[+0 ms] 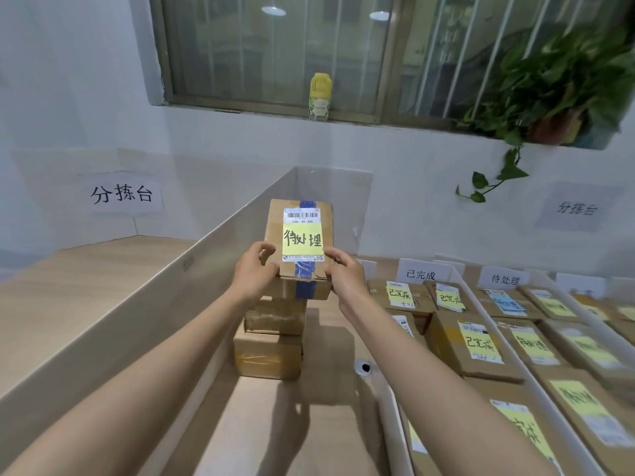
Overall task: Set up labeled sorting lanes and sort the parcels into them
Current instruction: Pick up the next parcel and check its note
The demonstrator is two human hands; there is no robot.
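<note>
Two hands hold one parcel (273, 235) up at frame ctr, tilted so its top face shows. L hand (256, 274) takes the lower-left corner and R hand (347, 278) the lower-right. Fingers curl round the edges, so each grip is closed on the box. Yellow note (302, 239) w/ handwritten 待处理 sits on the top face, just below a barcode label (301, 214). Blue tape (305, 205) runs down the middle. Directly under the parcel is a stack (268, 355) of 2 plain boxes on the desk (275, 424); can't tell if the held parcel touches it. At frame right, cards 已完成 (421, 273) & 待处理 (505, 279) stand behind rows of note-tagged parcels (446, 352). Grey panel (154, 304) runs along the left.
</note>
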